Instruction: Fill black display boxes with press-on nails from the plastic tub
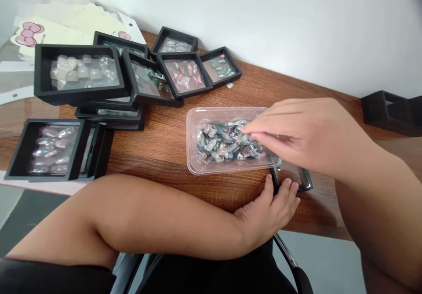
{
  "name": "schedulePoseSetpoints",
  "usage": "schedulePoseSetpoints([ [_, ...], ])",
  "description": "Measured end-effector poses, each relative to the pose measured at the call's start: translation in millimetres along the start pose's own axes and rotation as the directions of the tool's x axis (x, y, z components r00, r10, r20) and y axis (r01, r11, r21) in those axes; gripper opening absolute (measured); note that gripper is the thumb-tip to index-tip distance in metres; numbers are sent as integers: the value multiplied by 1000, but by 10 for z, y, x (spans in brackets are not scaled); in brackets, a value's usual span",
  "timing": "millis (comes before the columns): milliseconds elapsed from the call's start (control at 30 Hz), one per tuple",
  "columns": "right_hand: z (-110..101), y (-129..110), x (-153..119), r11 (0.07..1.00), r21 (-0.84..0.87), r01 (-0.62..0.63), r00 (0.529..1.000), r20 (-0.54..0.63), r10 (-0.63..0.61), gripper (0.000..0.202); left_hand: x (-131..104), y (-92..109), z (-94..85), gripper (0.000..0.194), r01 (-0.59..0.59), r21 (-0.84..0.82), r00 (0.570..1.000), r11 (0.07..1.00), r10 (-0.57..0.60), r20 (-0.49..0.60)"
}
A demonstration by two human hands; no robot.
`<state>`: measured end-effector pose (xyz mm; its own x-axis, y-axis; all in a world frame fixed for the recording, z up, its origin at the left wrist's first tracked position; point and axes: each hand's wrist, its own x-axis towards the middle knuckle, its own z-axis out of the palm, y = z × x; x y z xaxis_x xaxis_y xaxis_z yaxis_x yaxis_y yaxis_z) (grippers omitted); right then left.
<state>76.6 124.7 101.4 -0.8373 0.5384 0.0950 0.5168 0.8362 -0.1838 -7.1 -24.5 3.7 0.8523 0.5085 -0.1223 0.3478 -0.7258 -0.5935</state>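
In the head view, the tub [190, 149] is sitting on the table [165, 140], and the nails [219, 147] are lying heaped inside it, mostly clear and green. The right hand [306, 129] is hanging over the tub's right side, its thumb and index finger pointing into the heap with their tips close together; whether they are gripping a nail, I cannot tell. The left hand [272, 206] is lying open and palm down by the table's near edge, its fingers spreading against the small frame [292, 175]. That frame is showing just beyond those fingers, the tub's right corner covering part of it.

To the left, a shiny-nail frame [49, 151] is resting on others, and a white-nail frame [82, 72] is topping another pile. Farther back, a pink-nail frame [186, 75] is touching a green-nail frame [220, 67]. Cards [69, 28] are lying behind the piles.
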Motion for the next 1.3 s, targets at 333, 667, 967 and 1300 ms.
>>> schedulePoseSetpoints([
  [333,47,-21,-133,988,48,-147,981,-118,152,22,-5,2,3,63,22,-118,1000,993,-23,-8],
  [667,9,64,-212,988,25,-150,988,-22,151,23,-16,2,1,62,36,-136,999,990,-38,-12],
  [967,43,-100,89,979,-139,-149,986,60,159,22,-6,7,22,60,35,-215,998,976,-45,-45],
  [1300,244,-340,433,963,-249,-102,889,411,200,19,23,-46,-27,67,-79,-35,996,996,80,50],
])
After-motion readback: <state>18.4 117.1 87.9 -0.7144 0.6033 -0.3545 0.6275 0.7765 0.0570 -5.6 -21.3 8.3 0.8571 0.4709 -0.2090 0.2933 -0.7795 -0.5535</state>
